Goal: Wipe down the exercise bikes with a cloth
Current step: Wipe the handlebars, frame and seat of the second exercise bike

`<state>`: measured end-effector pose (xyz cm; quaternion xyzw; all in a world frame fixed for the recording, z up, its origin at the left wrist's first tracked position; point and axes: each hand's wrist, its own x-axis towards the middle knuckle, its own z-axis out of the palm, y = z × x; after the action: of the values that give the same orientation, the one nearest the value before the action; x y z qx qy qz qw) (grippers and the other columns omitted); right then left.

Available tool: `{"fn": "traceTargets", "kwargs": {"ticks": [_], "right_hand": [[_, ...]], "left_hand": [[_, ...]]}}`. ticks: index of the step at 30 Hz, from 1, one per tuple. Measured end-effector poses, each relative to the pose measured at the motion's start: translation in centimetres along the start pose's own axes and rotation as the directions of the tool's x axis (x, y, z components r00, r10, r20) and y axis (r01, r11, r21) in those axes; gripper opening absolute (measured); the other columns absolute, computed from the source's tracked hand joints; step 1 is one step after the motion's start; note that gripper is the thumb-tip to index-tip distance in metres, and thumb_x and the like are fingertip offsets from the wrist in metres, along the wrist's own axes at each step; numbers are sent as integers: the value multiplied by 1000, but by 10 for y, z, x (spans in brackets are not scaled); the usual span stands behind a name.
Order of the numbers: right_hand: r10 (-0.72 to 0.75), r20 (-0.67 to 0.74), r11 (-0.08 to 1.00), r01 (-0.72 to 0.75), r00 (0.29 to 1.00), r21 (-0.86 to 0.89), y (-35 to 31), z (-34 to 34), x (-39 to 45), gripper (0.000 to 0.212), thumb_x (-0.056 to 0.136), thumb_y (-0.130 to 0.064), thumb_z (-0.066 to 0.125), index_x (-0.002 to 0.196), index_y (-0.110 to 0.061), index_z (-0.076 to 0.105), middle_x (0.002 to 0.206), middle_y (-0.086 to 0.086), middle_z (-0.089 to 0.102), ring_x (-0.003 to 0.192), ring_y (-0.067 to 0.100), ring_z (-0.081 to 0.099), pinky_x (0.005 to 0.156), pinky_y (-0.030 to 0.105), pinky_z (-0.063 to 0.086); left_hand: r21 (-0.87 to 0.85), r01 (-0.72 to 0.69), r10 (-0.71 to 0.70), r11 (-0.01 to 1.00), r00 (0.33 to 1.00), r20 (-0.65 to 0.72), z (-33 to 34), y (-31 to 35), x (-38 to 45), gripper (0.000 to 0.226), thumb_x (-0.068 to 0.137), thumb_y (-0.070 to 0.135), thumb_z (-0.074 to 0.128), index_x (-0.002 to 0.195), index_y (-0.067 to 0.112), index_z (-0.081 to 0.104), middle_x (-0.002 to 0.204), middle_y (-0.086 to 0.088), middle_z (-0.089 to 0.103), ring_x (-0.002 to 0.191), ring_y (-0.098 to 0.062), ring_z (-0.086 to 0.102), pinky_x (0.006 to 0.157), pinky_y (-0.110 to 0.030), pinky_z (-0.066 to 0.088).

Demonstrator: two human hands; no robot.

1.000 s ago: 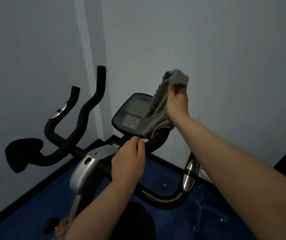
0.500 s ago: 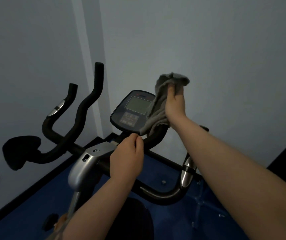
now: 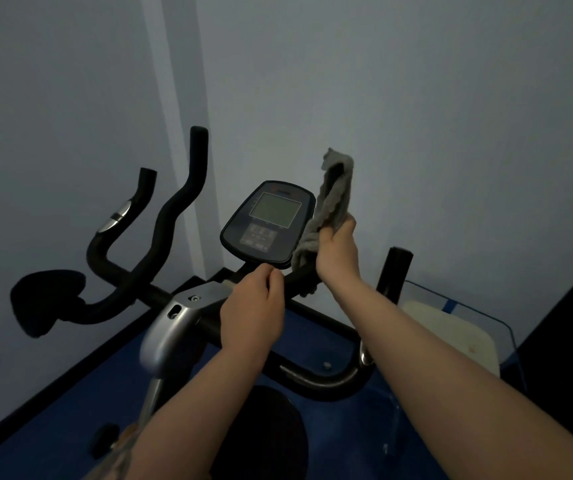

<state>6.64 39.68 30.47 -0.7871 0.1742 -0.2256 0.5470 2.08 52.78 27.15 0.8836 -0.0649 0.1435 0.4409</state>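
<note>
1. The grey cloth is wrapped around an upright handlebar post of the exercise bike, just right of the console, at about one o'clock from the frame's middle.
2. The right hand grips the cloth, its fingers clenched round the fabric and the post beneath; loose cloth rises above the fist and hangs below it.
3. The left hand sits at six o'clock from the console, fingers curled over the black crossbar.
4. Black curved handlebars rise at nine o'clock from the console.
5. The blue floor lies below; pale walls meet in a corner behind.
</note>
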Motion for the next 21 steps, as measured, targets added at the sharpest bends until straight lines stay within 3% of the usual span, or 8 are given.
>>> {"fn": "traceTargets", "kwargs": {"ticks": [5, 9, 12, 15, 18, 21], "right_hand": [[46, 11, 999, -46, 999, -9, 8, 2, -28, 40, 102, -35, 29, 139, -20, 29, 131, 12, 51, 108, 29, 56, 93, 48, 48], [103, 141, 977, -74, 985, -202, 2, -10, -29, 47, 100, -39, 36, 139, -14, 28, 131, 13, 43, 110, 31, 52, 91, 42, 45], [-124, 97, 864, 156, 987, -479, -3, -27, -23, 55, 94, -52, 48, 127, -9, 39, 120, 8, 39, 104, 25, 50, 79, 38, 46], [-458, 103, 727, 439, 883, -529, -8, -34, -22, 35, 90, -47, 59, 102, -16, 49, 104, -1, 44, 95, 15, 44, 68, 30, 40], [-459, 192, 660, 477, 868, -580, -6, -27, -27, 26, 95, -43, 52, 96, -17, 55, 101, -2, 48, 100, 15, 40, 68, 29, 35], [-458, 168, 696, 470, 873, -543, -3, -17, -40, 22, 98, -34, 51, 92, -14, 57, 96, 1, 54, 94, 17, 47, 67, 29, 35]], "left_hand": [[4, -10, 10, 1000, 1000, -7, 1, 0, 1, 33, 98, 35, 38, 68, 27, 47, 61, 6, 52, 55, -6, 49, 50, -28, 29], [-62, 13, -14, 998, 1000, -26, 0, 1, 1, 29, 98, 36, 40, 74, 26, 52, 65, 6, 56, 59, -8, 52, 51, -27, 30], [-150, 48, -58, 987, 996, -62, -2, 0, 2, 24, 98, 34, 41, 81, 26, 56, 72, 7, 60, 66, -6, 55, 55, -29, 38], [-170, 59, -70, 984, 996, -63, -4, 1, 1, 25, 98, 33, 40, 83, 25, 58, 75, 6, 61, 68, -7, 56, 59, -30, 43], [-221, 65, -83, 973, 994, -70, -5, 1, 1, 25, 98, 31, 41, 82, 23, 59, 75, 5, 63, 67, -8, 57, 60, -33, 44], [-324, 67, -109, 944, 988, -113, -6, 0, 1, 23, 98, 29, 44, 83, 23, 61, 78, 5, 64, 71, -8, 58, 64, -33, 47]]}}
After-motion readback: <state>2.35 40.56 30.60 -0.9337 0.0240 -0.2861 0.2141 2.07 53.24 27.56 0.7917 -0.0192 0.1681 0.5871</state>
